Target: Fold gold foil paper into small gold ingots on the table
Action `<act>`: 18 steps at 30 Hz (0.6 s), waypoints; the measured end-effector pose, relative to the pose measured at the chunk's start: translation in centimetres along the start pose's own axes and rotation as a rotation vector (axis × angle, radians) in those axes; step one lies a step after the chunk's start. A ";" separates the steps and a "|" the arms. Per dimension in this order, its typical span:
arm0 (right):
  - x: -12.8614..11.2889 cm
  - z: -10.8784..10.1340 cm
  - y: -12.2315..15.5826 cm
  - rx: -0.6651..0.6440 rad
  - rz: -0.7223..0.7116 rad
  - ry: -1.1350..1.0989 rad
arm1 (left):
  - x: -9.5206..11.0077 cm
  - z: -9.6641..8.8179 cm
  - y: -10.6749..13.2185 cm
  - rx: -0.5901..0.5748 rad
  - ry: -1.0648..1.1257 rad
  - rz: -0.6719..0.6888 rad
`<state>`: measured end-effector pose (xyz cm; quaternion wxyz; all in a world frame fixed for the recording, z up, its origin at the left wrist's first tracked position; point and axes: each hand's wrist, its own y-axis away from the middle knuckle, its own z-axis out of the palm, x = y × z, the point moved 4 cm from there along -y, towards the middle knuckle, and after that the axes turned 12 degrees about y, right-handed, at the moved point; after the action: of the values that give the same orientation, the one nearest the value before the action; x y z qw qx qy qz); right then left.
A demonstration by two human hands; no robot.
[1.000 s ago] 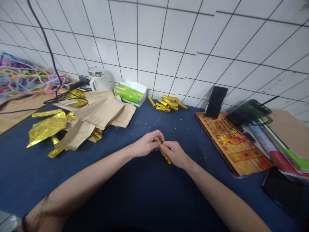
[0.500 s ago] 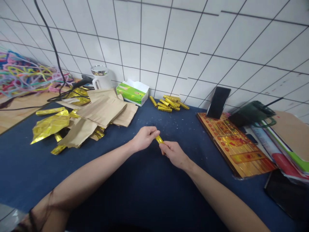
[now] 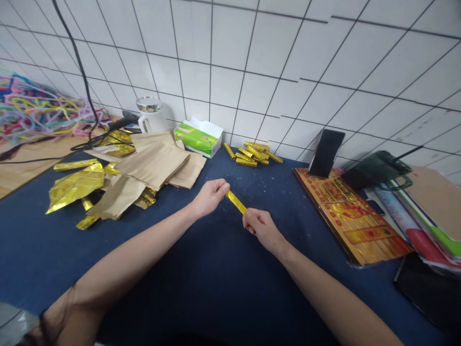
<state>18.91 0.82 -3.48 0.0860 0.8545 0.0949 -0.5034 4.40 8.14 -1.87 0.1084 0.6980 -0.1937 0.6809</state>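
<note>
A narrow folded gold foil strip (image 3: 236, 202) is stretched between my two hands above the blue table cloth (image 3: 201, 274). My left hand (image 3: 210, 196) pinches its upper left end, fingers closed. My right hand (image 3: 260, 228) pinches the lower right end, also closed. A pile of finished gold foil sticks (image 3: 252, 154) lies further back by the tiled wall. To the left sits a heap of brown paper sheets (image 3: 151, 166) with crumpled gold foil sheets (image 3: 75, 185) among them.
At the back stand a green tissue box (image 3: 196, 137) and a white mug (image 3: 151, 115). A stack of printed gold paper (image 3: 349, 214), a leaning phone (image 3: 326, 151), a dark bag (image 3: 378, 168) and books (image 3: 425, 221) fill the right side. Coloured cords (image 3: 32, 108) lie far left.
My hands have drawn apart, the left rising up and left, the right staying low. The gold strip, first bunched between the fingers, now shows at full length.
</note>
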 end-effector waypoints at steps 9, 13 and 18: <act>0.3 0.3 -0.2 -0.011 -0.003 0.000 | -0.3 0.9 0.5 -0.097 0.036 -0.109; 0.5 0.2 -0.4 -0.007 0.021 -0.094 | -0.4 0.9 0.4 -0.075 0.106 -0.105; 0.8 0.2 -0.6 0.013 0.031 -0.206 | -0.8 1.3 0.5 -0.062 0.304 -0.182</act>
<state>19.00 1.41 -4.26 0.0978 0.8001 0.0690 -0.5878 5.37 7.23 -2.74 0.2191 0.5980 -0.1323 0.7596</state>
